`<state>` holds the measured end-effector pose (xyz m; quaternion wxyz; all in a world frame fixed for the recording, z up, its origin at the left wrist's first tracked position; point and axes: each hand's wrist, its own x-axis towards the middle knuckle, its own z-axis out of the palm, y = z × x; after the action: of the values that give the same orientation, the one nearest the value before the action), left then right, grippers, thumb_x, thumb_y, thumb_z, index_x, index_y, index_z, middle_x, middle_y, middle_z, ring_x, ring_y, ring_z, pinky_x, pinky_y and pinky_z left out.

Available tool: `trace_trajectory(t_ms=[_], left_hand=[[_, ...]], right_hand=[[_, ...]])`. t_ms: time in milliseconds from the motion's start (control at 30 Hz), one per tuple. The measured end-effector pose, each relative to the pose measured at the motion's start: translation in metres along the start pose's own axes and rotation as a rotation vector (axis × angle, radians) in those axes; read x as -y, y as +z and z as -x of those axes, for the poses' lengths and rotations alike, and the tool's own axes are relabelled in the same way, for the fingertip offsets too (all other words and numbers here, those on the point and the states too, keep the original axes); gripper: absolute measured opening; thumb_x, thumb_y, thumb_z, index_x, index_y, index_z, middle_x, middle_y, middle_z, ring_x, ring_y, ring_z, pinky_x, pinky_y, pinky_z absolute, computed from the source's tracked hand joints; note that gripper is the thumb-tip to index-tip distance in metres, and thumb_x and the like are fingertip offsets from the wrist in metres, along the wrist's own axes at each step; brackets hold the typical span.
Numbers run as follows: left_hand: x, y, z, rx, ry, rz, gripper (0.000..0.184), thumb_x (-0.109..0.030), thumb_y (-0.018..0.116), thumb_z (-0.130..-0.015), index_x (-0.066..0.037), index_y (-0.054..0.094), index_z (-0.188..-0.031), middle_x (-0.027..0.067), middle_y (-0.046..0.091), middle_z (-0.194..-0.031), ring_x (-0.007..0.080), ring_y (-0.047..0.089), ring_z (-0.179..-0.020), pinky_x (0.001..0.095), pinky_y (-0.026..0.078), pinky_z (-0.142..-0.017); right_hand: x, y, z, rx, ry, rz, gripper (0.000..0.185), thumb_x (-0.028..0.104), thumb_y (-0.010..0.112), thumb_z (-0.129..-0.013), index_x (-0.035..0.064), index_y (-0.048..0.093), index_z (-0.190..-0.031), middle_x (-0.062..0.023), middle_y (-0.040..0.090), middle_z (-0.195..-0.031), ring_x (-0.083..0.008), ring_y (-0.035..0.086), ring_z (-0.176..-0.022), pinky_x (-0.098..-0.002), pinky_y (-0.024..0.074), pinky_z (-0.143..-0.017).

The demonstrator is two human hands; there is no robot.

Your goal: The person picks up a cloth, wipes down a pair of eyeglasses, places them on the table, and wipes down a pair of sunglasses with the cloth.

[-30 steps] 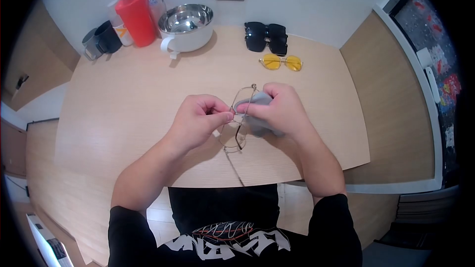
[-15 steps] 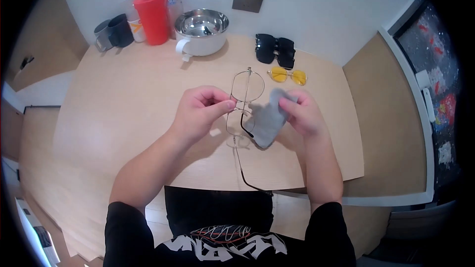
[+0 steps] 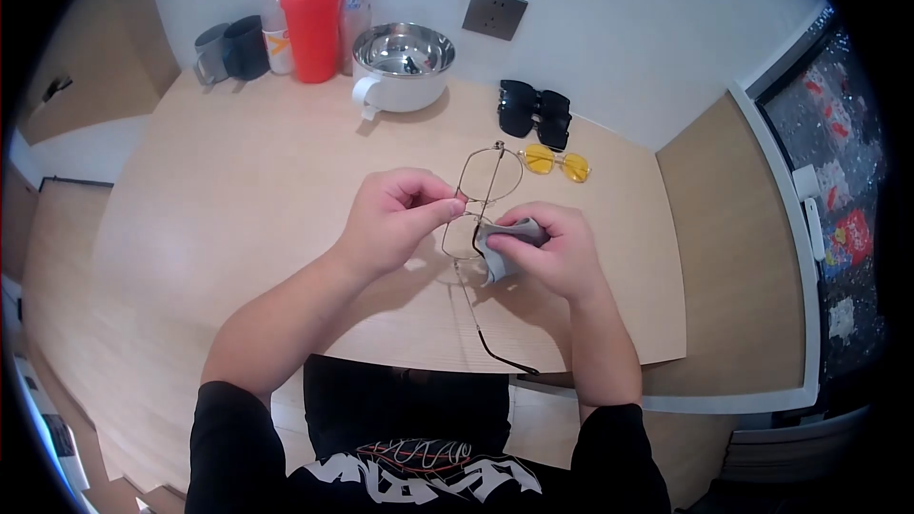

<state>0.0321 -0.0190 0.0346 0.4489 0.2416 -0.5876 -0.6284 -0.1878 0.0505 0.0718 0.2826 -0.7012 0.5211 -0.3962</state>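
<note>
My left hand point(image 3: 402, 219) pinches the thin metal-framed glasses point(image 3: 461, 177) at the bridge, between thumb and forefinger. The glasses are held on end, one lens above the other, with both temples unfolded; one dark temple tip hangs near the table's front edge. In my right hand point(image 3: 547, 246) is a bunched grey cloth point(image 3: 499, 266), gripped between thumb and fingers beside the lower lens. Whether the cloth touches the lens is hard to tell.
Yellow-tinted glasses point(image 3: 556, 163) and dark sunglasses point(image 3: 534, 114) lie at the back right of the table point(image 3: 219, 200). Behind stand a steel-lined white bowl point(image 3: 405, 71), a red bottle point(image 3: 314, 30), a clear bottle point(image 3: 356, 14) and dark mugs point(image 3: 246, 48).
My right hand first drew back from the upper lens with the cloth hanging loose, then came in low beside the lower lens with it bunched. The camera view has shifted.
</note>
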Motion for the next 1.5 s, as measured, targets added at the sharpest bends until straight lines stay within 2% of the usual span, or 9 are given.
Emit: trace_trajectory(t_ms=[367, 500, 700, 833, 933, 1033, 1133, 1433, 1500], left_hand=[[0.014, 0.011, 0.001, -0.037, -0.046, 0.076, 0.005, 0.000, 0.070, -0.086, 0.001, 0.073, -0.090, 0.0066, 0.070, -0.088, 0.0110, 0.063, -0.084, 0.0254, 0.050, -0.077], [0.020, 0.013, 0.003, -0.063, 0.015, -0.066, 0.009, -0.005, 0.070, -0.088, 0.002, 0.072, -0.092, 0.0028, 0.068, -0.081, 0.0063, 0.058, -0.073, 0.0218, 0.046, -0.065], [0.020, 0.019, 0.004, -0.106, -0.014, 0.087, 0.007, -0.004, 0.069, -0.089, 0.002, 0.069, -0.091, 0.0032, 0.067, -0.080, 0.0052, 0.058, -0.073, 0.0206, 0.046, -0.064], [0.025, 0.019, 0.005, -0.116, -0.037, 0.078, 0.006, -0.004, 0.068, -0.089, 0.002, 0.067, -0.090, 0.0032, 0.067, -0.079, 0.0052, 0.058, -0.071, 0.0201, 0.046, -0.064], [0.023, 0.019, 0.003, -0.109, -0.029, 0.059, 0.006, -0.004, 0.068, -0.089, 0.002, 0.067, -0.090, 0.0028, 0.066, -0.080, 0.0053, 0.058, -0.070, 0.0202, 0.046, -0.064], [0.025, 0.017, 0.003, -0.115, -0.049, 0.025, 0.006, -0.003, 0.068, -0.089, 0.002, 0.067, -0.090, 0.0032, 0.067, -0.081, 0.0057, 0.058, -0.071, 0.0201, 0.046, -0.064], [0.032, 0.017, 0.003, -0.112, -0.079, 0.007, 0.006, -0.003, 0.068, -0.089, 0.002, 0.066, -0.089, 0.0036, 0.067, -0.081, 0.0060, 0.059, -0.071, 0.0199, 0.046, -0.063], [0.029, 0.014, 0.000, -0.110, -0.107, -0.031, 0.005, -0.002, 0.068, -0.088, 0.002, 0.067, -0.090, 0.0039, 0.066, -0.080, 0.0066, 0.059, -0.071, 0.0207, 0.048, -0.063], [0.027, 0.012, -0.001, -0.112, -0.100, -0.055, 0.005, -0.002, 0.068, -0.088, 0.002, 0.067, -0.090, 0.0039, 0.067, -0.080, 0.0068, 0.059, -0.072, 0.0207, 0.048, -0.064]], right_hand=[[0.009, 0.018, -0.005, -0.093, 0.278, -0.022, 0.034, 0.021, 0.082, -0.073, 0.0000, 0.066, -0.094, -0.0091, 0.070, -0.080, -0.0127, 0.066, -0.072, -0.0277, 0.0523, -0.065], [0.000, 0.026, -0.004, -0.052, 0.311, 0.179, 0.043, 0.026, 0.086, -0.068, 0.0019, 0.062, -0.094, -0.0116, 0.068, -0.077, -0.0152, 0.066, -0.069, -0.0296, 0.0525, -0.062], [-0.010, 0.035, -0.007, -0.184, 0.250, -0.130, 0.058, 0.036, 0.090, -0.062, 0.0040, 0.058, -0.098, -0.0100, 0.063, -0.069, -0.0179, 0.064, -0.065, -0.0326, 0.0503, -0.058], [0.004, 0.026, -0.007, -0.066, 0.335, 0.252, 0.064, 0.038, 0.089, -0.062, 0.0058, 0.055, -0.106, -0.0092, 0.062, -0.069, -0.0203, 0.063, -0.063, -0.0339, 0.0487, -0.057], [-0.002, 0.026, -0.007, -0.166, 0.392, -0.052, 0.069, 0.042, 0.089, -0.061, 0.0062, 0.053, -0.108, -0.0116, 0.063, -0.071, -0.0251, 0.065, -0.067, -0.0357, 0.0500, -0.061], [-0.002, 0.032, -0.007, -0.011, 0.364, 0.132, 0.069, 0.043, 0.088, -0.062, 0.0055, 0.053, -0.108, -0.0126, 0.063, -0.072, -0.0273, 0.065, -0.069, -0.0365, 0.0502, -0.062], [-0.012, 0.032, -0.006, 0.089, 0.259, 0.317, 0.066, 0.032, 0.092, -0.062, 0.0051, 0.052, -0.108, -0.0037, 0.057, -0.070, -0.0103, 0.054, -0.062, -0.0270, 0.0440, -0.055], [-0.006, 0.032, -0.007, 0.065, 0.354, 0.314, 0.068, 0.036, 0.091, -0.063, 0.0066, 0.051, -0.110, -0.0035, 0.055, -0.070, -0.0129, 0.054, -0.062, -0.0297, 0.0434, -0.054], [-0.003, 0.028, -0.009, 0.038, 0.374, 0.327, 0.069, 0.042, 0.088, -0.065, 0.0067, 0.050, -0.110, -0.0111, 0.062, -0.074, -0.0248, 0.063, -0.070, -0.0361, 0.0484, -0.061]])
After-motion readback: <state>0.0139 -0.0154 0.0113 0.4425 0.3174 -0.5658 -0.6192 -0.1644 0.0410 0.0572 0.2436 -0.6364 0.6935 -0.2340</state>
